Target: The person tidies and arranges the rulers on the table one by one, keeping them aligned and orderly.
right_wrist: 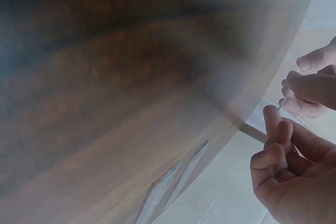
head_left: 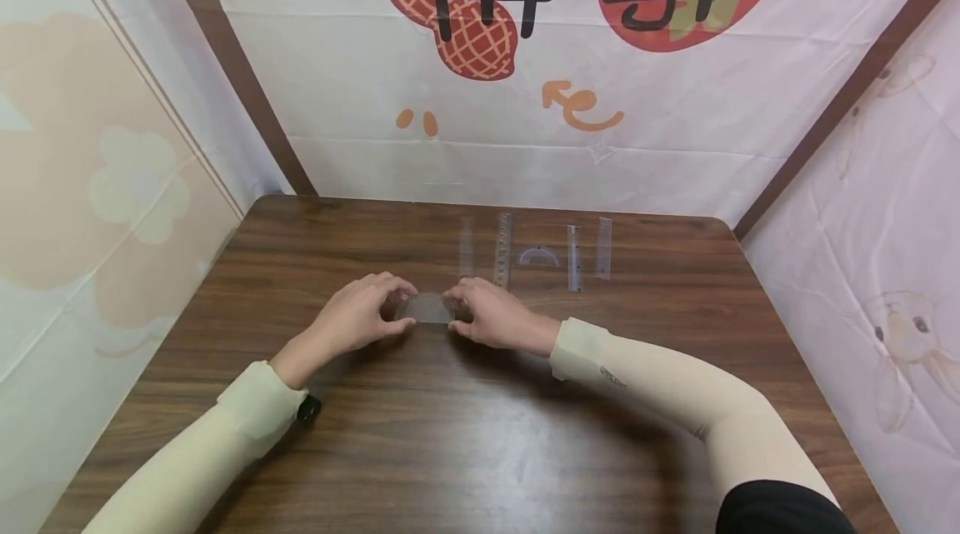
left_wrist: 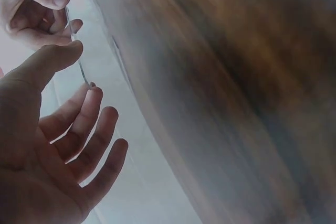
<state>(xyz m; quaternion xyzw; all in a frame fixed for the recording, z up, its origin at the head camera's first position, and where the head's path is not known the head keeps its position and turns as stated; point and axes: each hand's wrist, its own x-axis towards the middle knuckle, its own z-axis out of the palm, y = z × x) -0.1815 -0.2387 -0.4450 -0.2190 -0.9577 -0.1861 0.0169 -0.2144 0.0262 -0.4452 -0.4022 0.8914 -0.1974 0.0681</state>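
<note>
Holding a clear flat piece [head_left: 430, 309] two-handed, head view: left hand [head_left: 366, 313] pinches its left end, right hand [head_left: 491, 313] its right end; hands apart, piece between. It sits over the tabletop [head_left: 480, 434], left of the far edge's middle. Along the far edge, left to right: faint clear strip [head_left: 466, 244], long ruler [head_left: 503, 249], purple protractor [head_left: 538, 251], narrow ruler [head_left: 573, 259], rightmost ruler [head_left: 603, 248], that one toward the far right corner. Left wrist: piece edge-on, left thumb and fingertips on it, lower fingers spread. Right wrist: right fingertips on the thin edge, left hand beyond; two clear strips [right_wrist: 157, 193] near a tabletop edge, can't tell which ones.
</note>
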